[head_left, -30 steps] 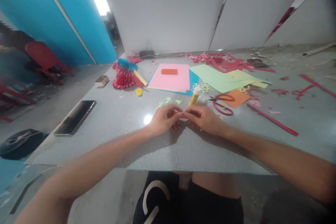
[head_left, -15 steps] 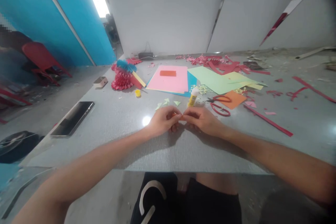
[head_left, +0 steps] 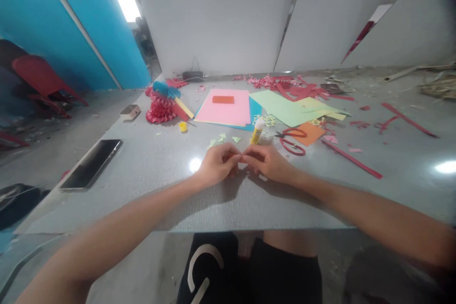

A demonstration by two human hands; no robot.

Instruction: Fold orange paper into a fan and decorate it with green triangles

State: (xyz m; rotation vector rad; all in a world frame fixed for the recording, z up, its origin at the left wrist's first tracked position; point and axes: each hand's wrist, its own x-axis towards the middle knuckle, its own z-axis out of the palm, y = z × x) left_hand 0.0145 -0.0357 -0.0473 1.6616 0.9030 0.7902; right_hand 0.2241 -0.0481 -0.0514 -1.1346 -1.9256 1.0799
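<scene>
Fingertips of both hands meet over the grey table. My left hand is closed in a pinch, and so is my right hand. Between them is a small orange piece of paper, mostly hidden by the fingers. Just beyond the right hand a yellow glue stick stands upright, uncapped. Small pale green paper triangles lie past the left hand. Scissors with red handles rest right of the glue stick, partly beside an orange paper square.
Pink sheets with an orange folded strip lie farther back, beside green sheets. A phone and a yellow cap are at left, near red pleated paper. Red strips are scattered at right.
The whole view has shifted slightly, so things appear farther left. The hands stay together, and less of the orange paper shows between the fingertips.
</scene>
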